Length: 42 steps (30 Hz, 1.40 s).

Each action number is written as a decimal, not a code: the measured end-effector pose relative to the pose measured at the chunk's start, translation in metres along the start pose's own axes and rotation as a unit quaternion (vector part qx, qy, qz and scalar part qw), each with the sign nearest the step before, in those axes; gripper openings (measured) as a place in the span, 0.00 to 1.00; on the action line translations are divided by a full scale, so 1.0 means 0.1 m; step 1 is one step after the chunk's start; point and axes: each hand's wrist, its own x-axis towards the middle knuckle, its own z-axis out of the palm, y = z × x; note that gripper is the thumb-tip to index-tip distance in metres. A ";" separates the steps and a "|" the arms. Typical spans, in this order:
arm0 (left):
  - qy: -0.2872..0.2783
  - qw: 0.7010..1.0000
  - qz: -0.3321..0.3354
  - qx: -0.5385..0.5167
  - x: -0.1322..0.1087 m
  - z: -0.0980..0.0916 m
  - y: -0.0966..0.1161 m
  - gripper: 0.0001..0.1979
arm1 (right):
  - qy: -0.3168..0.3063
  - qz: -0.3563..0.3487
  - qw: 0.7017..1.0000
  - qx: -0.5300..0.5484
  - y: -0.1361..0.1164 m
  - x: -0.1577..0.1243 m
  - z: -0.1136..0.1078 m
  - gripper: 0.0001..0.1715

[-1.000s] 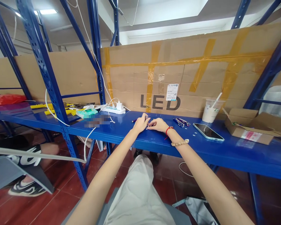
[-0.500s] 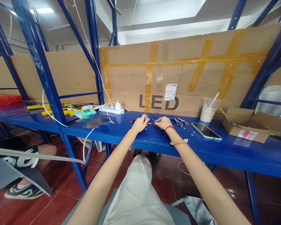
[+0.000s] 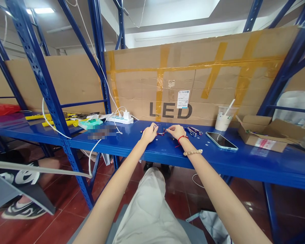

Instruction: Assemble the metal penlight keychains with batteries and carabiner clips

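Midway along the blue metal worktop (image 3: 128, 137), a small, shiny, dark-red and purple piece (image 3: 161, 134) lies between the two hands. The left hand (image 3: 149, 133) is curled, its fingers seemingly closed over the piece's left end; the right hand (image 3: 176, 131) looks to be pinching the right end between thumb and forefinger, though the exact hold is too small to tell. For such fine handling, the left hand would serve best as a steady anchor, with only the right fingertips making small, gentle adjustments. The slim purple and silver pieces (image 3: 193, 131) lie just right of the right hand, so its outer edge should avoid nudging them
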 end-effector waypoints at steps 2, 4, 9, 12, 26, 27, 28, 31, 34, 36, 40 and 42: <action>0.003 1.000 -0.003 0.003 0.00 0.00 0.00 0.10 | -0.028 -0.006 0.999 -0.022 0.02 0.01 0.03 0.09; 0.001 1.000 -0.006 0.002 0.00 0.00 0.00 0.10 | -0.016 0.009 0.999 -0.027 0.04 0.04 0.04 0.14; -0.002 1.000 -0.005 -0.017 0.00 0.01 -0.01 0.10 | 0.064 0.028 0.998 0.005 0.08 0.08 0.04 0.21; -0.010 1.000 0.004 -0.026 0.00 0.01 -0.01 0.10 | 0.021 0.028 0.999 0.013 0.09 0.07 0.04 0.15; -0.031 0.997 0.048 -0.044 -0.01 0.01 -0.02 0.10 | -0.078 -0.059 0.989 -0.109 0.01 -0.03 0.09 0.23; -0.030 0.997 0.048 -0.043 -0.01 0.01 -0.02 0.10 | -0.094 -0.065 0.986 -0.118 0.01 -0.03 0.09 0.24; -0.029 0.998 0.048 -0.043 -0.01 0.01 -0.02 0.10 | -0.108 -0.070 0.984 -0.125 0.01 -0.03 0.10 0.24; -0.027 0.998 0.047 -0.044 -0.02 0.01 -0.01 0.09 | -0.131 -0.086 0.979 -0.134 0.02 0.00 0.11 0.25; -0.028 0.998 0.044 -0.043 -0.02 0.02 -0.02 0.09 | -0.139 -0.091 0.976 -0.138 0.03 0.02 0.12 0.23; -0.028 0.998 0.041 -0.043 -0.02 0.02 -0.02 0.09 | -0.133 -0.092 0.977 -0.138 0.03 0.03 0.11 0.21; -0.030 0.998 0.037 -0.039 -0.02 0.01 -0.01 0.10 | -0.101 -0.086 0.982 -0.137 0.02 0.00 0.06 0.18; -0.034 0.998 0.033 -0.038 -0.03 0.00 0.00 0.09 | -0.089 -0.088 0.984 -0.129 0.01 -0.01 0.03 0.17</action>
